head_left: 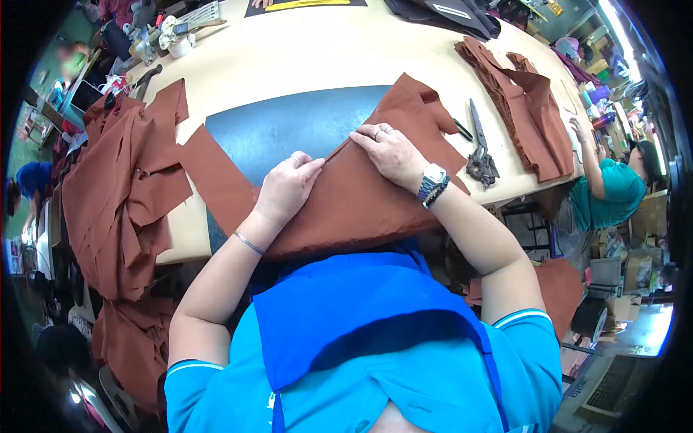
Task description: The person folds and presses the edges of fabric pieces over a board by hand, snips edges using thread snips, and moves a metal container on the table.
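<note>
A brown fabric piece (361, 195) lies over the near edge of the table, partly on a dark mat (289, 119). Along its upper edge, my left hand (289, 184) pinches the cloth between thumb and fingers. Farther right on the same edge, my right hand (390, 151) grips the fabric with its fingertips. The cloth spreads beyond my right hand toward the scissors (478, 148), which lie on the table with dark handles toward me. Beside them is a small dark tool (463, 130), partly hidden by the cloth.
Brown fabric heaps (119, 202) hang off the table's left side. A stack of brown pieces (530, 108) lies at the right. Dark folded cloth (451, 16) and a white cup (182, 46) stand at the back. A co-worker (613, 180) sits at the right.
</note>
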Motion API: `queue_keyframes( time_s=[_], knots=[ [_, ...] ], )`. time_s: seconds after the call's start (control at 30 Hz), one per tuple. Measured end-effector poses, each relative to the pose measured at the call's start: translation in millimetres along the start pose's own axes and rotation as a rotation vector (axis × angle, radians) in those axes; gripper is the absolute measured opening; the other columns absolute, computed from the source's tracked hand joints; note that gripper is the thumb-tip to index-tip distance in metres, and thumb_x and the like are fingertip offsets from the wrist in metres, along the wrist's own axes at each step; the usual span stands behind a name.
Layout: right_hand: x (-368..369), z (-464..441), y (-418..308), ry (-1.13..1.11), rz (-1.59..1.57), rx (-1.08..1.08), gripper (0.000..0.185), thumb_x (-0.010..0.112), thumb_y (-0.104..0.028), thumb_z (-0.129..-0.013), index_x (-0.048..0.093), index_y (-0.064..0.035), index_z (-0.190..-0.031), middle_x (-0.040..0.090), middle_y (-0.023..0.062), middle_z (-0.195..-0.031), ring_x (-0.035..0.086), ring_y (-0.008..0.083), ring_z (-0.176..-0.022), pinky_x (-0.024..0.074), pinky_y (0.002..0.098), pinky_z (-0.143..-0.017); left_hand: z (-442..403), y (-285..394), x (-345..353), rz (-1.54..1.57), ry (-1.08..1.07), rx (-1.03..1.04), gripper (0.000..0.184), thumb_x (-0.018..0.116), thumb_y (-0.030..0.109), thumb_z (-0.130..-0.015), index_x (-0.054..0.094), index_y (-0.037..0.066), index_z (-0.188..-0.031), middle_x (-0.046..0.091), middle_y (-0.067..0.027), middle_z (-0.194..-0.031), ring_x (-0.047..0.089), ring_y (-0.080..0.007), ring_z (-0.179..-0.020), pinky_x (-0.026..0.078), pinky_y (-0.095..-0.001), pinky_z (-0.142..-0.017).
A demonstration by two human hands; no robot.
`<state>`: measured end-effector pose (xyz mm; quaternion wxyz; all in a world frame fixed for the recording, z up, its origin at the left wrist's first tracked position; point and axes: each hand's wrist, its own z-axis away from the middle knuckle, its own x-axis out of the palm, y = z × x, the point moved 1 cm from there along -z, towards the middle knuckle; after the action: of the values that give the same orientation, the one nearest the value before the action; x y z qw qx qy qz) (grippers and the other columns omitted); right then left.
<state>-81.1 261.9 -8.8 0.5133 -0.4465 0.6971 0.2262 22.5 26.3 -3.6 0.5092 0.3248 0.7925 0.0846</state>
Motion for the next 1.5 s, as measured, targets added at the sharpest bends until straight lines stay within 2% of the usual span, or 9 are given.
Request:
queue_keyframes(
  time_s=[0.1, 0.13, 0.27, 0.37, 0.4, 0.57, 1.07, 1.37, 1.5],
  knots=[
    [-25, -8, -38, -0.175, 0.092, 0.043, 0.051, 0.06, -0.043, -0.093, 0.054, -0.0219, -0.139, 0.05, 0.023, -0.136, 0.054, 0.0409, -0.116, 0.0451, 0.0491, -0.099, 3, 0, 0, -0.052, 0.003, 0.015, 0.015, 0.065, 0.012, -0.09, 0.073, 0.008, -0.103, 0.064, -0.0099, -0.089, 0.066, -0.0276, -0.074, 0.055, -0.0379, -0.066],
    [-23, -7, -47, -0.284, 0.148, 0.101, 0.07, 0.056, -0.068, -0.086, 0.046, -0.0328, -0.146, 0.04, 0.028, -0.145, 0.045, 0.0474, -0.129, 0.0382, 0.061, -0.104, 3, 0, 0, -0.058, 0.003, 0.019, 0.015, 0.065, 0.012, -0.091, 0.073, 0.008, -0.103, 0.064, -0.01, -0.089, 0.066, -0.0277, -0.074, 0.055, -0.0381, -0.067],
    [-26, -4, -47, -0.344, 0.183, 0.252, 0.08, 0.05, -0.078, -0.082, 0.04, -0.0343, -0.149, 0.034, 0.0245, -0.152, 0.029, 0.0455, -0.143, 0.0222, 0.0751, -0.107, 4, -1, 2, -0.068, 0.026, 0.032, 0.015, 0.065, 0.013, -0.091, 0.073, 0.008, -0.102, 0.064, -0.0101, -0.09, 0.066, -0.0279, -0.074, 0.055, -0.0385, -0.067],
    [-27, -5, -27, -0.28, 0.403, 0.351, 0.084, 0.042, -0.079, -0.085, 0.044, -0.0227, -0.148, 0.036, 0.0226, -0.153, 0.029, 0.0389, -0.145, 0.0171, 0.0731, -0.109, 3, 1, 0, -0.057, 0.012, 0.017, 0.016, 0.065, 0.013, -0.091, 0.073, 0.008, -0.103, 0.064, -0.0102, -0.09, 0.066, -0.0284, -0.075, 0.055, -0.0384, -0.068],
    [-22, -4, -26, -0.144, 0.461, 0.292, 0.079, 0.049, -0.071, -0.088, 0.049, -0.0144, -0.143, 0.044, 0.0203, -0.147, 0.039, 0.0362, -0.139, 0.0254, 0.0679, -0.109, 3, 1, 0, -0.053, 0.007, 0.016, 0.016, 0.065, 0.013, -0.091, 0.073, 0.008, -0.103, 0.064, -0.0103, -0.09, 0.066, -0.0285, -0.075, 0.055, -0.0383, -0.068],
    [-8, -14, -68, -0.127, -0.103, -0.015, 0.061, 0.061, -0.052, -0.091, 0.055, -0.0074, -0.132, 0.057, 0.0164, -0.128, 0.053, 0.0305, -0.124, 0.0437, 0.044, -0.102, 3, -1, -8, 0.007, -0.035, -0.025, 0.016, 0.066, 0.015, -0.09, 0.073, 0.007, -0.102, 0.065, -0.0105, -0.09, 0.066, -0.0291, -0.076, 0.055, -0.0386, -0.07],
    [-5, -11, -104, -0.309, 0.042, 0.033, 0.071, 0.05, -0.064, -0.091, 0.048, -0.0173, -0.144, 0.048, 0.0217, -0.141, 0.042, 0.0373, -0.136, 0.0359, 0.0608, -0.106, 38, -11, -48, -0.16, -0.146, 0.067, 0.016, 0.067, 0.016, -0.088, 0.075, 0.013, -0.101, 0.065, -0.003, -0.086, 0.063, -0.0191, -0.076, 0.043, -0.0336, -0.076],
    [-4, -15, -121, -0.288, 0.046, -0.016, 0.066, 0.056, -0.058, -0.091, 0.052, -0.0147, -0.14, 0.054, 0.0182, -0.133, 0.05, 0.0352, -0.127, 0.0376, 0.0562, -0.105, 35, -15, -72, -0.089, -0.346, -0.2, 0.016, 0.067, 0.018, -0.089, 0.074, 0.013, -0.102, 0.066, -0.0043, -0.096, 0.063, -0.0241, -0.097, 0.028, -0.0614, -0.112],
    [-5, -17, -126, -0.201, 0.106, -0.073, 0.064, 0.057, -0.056, -0.091, 0.053, -0.0146, -0.139, 0.055, 0.0186, -0.131, 0.052, 0.0343, -0.123, 0.0395, 0.0531, -0.103, 33, -19, -82, -0.131, -0.44, -0.227, 0.012, 0.068, 0.019, -0.089, 0.073, 0.013, -0.097, 0.066, -0.0021, -0.095, 0.063, -0.0233, -0.097, 0.024, -0.0652, -0.113]
  ],
)
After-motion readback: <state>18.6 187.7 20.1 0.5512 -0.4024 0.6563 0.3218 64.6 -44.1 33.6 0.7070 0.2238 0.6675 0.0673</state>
